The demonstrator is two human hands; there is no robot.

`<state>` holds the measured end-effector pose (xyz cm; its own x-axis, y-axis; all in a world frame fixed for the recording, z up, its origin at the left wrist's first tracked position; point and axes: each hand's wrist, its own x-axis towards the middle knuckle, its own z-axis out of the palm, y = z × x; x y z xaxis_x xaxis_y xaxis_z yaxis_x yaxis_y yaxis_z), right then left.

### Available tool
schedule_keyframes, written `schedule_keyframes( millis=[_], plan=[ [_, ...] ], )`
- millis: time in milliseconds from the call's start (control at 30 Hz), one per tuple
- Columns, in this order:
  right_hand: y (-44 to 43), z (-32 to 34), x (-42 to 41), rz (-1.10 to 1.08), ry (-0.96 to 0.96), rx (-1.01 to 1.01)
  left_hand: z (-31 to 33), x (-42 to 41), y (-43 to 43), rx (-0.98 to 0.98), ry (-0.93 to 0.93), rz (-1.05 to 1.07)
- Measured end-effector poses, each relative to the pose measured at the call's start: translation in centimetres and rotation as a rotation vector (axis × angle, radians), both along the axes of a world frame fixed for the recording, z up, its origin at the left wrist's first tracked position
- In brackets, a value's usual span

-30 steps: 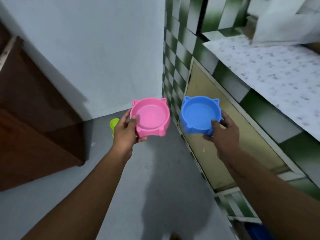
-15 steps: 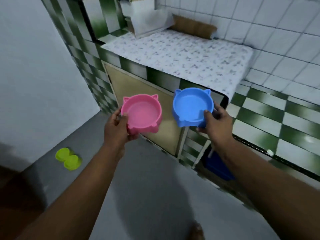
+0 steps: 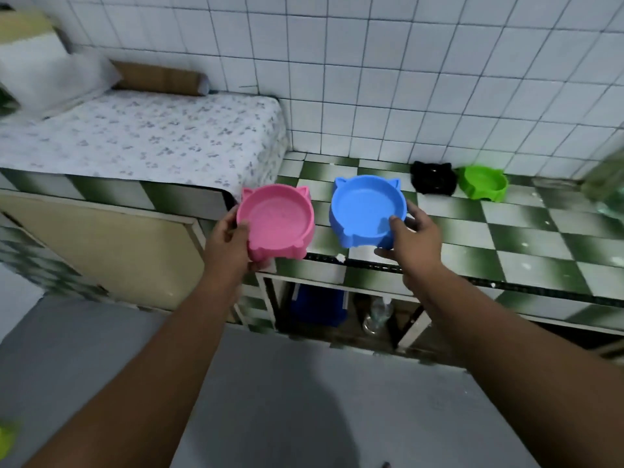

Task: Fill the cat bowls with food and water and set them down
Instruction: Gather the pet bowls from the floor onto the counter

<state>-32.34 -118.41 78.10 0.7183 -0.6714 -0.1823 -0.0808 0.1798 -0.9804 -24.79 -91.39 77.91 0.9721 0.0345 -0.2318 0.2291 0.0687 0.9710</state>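
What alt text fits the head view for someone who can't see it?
The left hand holds an empty pink cat-eared bowl and the right hand an empty blue bowl, both raised before a green-checkered counter. A black bowl and a green bowl sit on it near the tiled wall.

Lime thing (image 3: 5,437) cut off at bottom-left edge. Clear container (image 3: 606,184) at right edge blurred. Black bowl (image 3: 432,179) contents indiscernible.

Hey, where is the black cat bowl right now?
In the head view, the black bowl sits on the checkered counter at right, against the tiled wall, just left of the green bowl.
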Motion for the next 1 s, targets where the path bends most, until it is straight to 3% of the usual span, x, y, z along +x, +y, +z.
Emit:
schedule_keyframes(
  millis=[367,733,1000],
  plan=[
    [-20.5,-3.9,-5.0,-0.144,0.111,-0.067,-3.8,0.1,-20.9,0.004,0.205,-0.098],
    [-31.9,-8.3,-5.0,-0.346,0.230,0.051,-8.5,5.3,-34.7,0.118,0.303,-0.319],
    [-38.6,-11.4,-0.7,-0.317,0.325,0.076,-11.1,8.2,-41.6,0.232,0.337,-0.261]
  ],
)
